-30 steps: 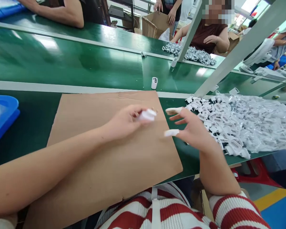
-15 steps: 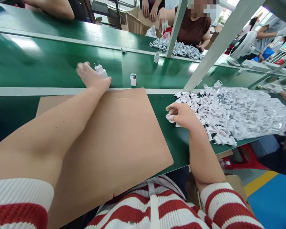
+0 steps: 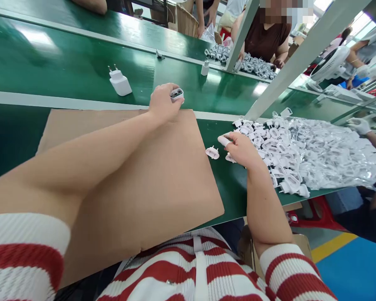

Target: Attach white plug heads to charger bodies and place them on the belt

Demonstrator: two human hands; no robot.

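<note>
My left hand (image 3: 163, 102) is closed around a white charger body (image 3: 177, 95), its open end with dark insides turned up, over the green belt. Left of it on the belt lies a white two-pin charger (image 3: 121, 83), prongs pointing up. My right hand (image 3: 240, 148) hovers low at the left edge of a pile of white plug pieces (image 3: 278, 146), fingers stretched out; a white cover sits on one fingertip. One loose plug piece (image 3: 212, 152) lies beside the cardboard, left of those fingers. Another plug piece (image 3: 229, 158) is partly hidden under my right hand.
A brown cardboard sheet (image 3: 150, 179) covers the table before me. Clear plastic (image 3: 335, 150) spreads over the pile's right part. A slanted metal post (image 3: 288, 62) rises behind it. Another charger (image 3: 205, 68) stands farther along the belt (image 3: 81, 62). Co-workers sit across and at right.
My left hand has let go of the two-pin charger, moved right and taken hold of the charger body. A plug piece has left my right fingers and now lies near the cardboard.
</note>
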